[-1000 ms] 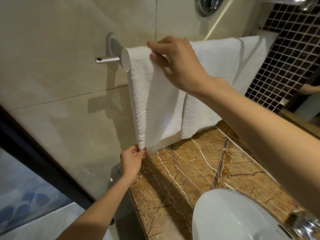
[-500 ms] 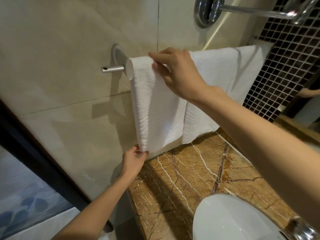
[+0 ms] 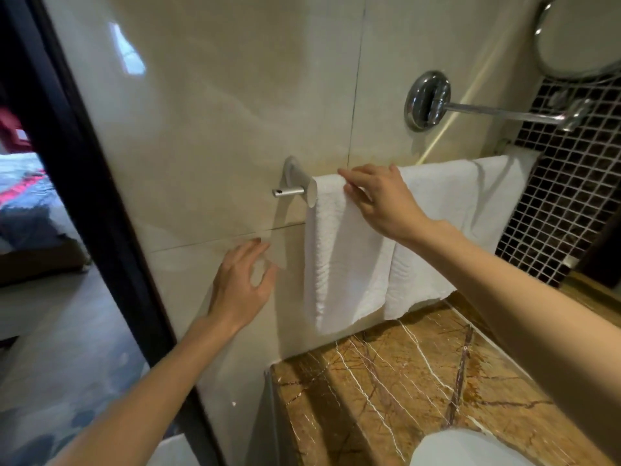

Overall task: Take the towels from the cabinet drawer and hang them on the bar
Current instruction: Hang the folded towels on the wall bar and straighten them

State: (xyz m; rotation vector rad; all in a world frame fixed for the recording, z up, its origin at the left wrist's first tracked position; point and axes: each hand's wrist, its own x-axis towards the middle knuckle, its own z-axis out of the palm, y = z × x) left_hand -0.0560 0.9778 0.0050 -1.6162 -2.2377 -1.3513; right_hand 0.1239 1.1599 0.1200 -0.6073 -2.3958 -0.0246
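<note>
Two white towels are hanging over the bar point(image 3: 289, 192), whose short chrome end is sticking out to the left of them from its mount on the beige wall tile point(image 3: 235, 112). The first towel point(image 3: 342, 260) is sitting right at that end and is draping straight down, its lower edge hanging just above the brown marble surface point(image 3: 386, 398). The second towel point(image 3: 437, 210) is hanging beside it on the right, tucked slightly behind it where the two are overlapping, and is spreading along the bar toward the dark mosaic tile point(image 3: 571, 203). The right hand point(image 3: 379, 203) is reaching in from the right and resting on top of the first towel at the bar - its forefinger is lying along the fold and its thumb is pressing the front face just below, so the fingers point(image 3: 349, 174) are pinching the top of the cloth lightly rather than closing round it. The left hand point(image 3: 242, 287) is hovering in front of the wall tile, left of the first towel and apart from it - its fingers are spreading loosely and holding nothing. A chrome wall arm point(image 3: 426, 100) is jutting out above the towels toward a round mirror point(image 3: 578, 35). A white basin point(image 3: 470, 449) is showing at the lower edge, and a dark door frame point(image 3: 84, 196) is running down the left, with a bed point(image 3: 27, 203) showing beyond it.
</note>
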